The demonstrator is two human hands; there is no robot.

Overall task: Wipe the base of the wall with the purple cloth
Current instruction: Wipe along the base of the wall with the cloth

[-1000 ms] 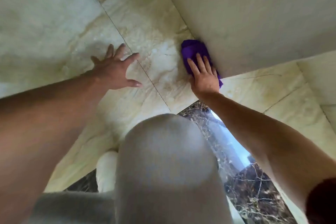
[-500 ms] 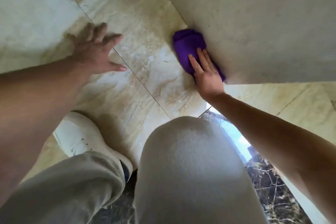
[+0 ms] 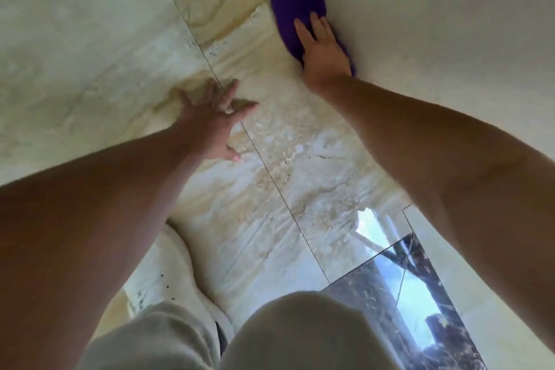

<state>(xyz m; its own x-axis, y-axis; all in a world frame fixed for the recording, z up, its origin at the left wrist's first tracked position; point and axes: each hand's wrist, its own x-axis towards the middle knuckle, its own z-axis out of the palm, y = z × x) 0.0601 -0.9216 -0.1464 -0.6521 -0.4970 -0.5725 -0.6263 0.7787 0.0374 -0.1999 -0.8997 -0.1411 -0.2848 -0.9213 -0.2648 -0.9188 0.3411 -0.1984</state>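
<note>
Cloth: purple, bunched, on the floor right where it meets the wall.
R hand: flat on the cloth, fingers straight, pressing, not pinching.
L hand: fingers spread, nothing in it; touching floor or not, can't tell.
Change: cloth & R hand are further along the wall than 1 s ago; L hand came closer.
Means: prob. mid-wipe, more wall base to go.
Hidden: cloth part under R hand; L hand blurry; dark patch at top cut off.
</note>
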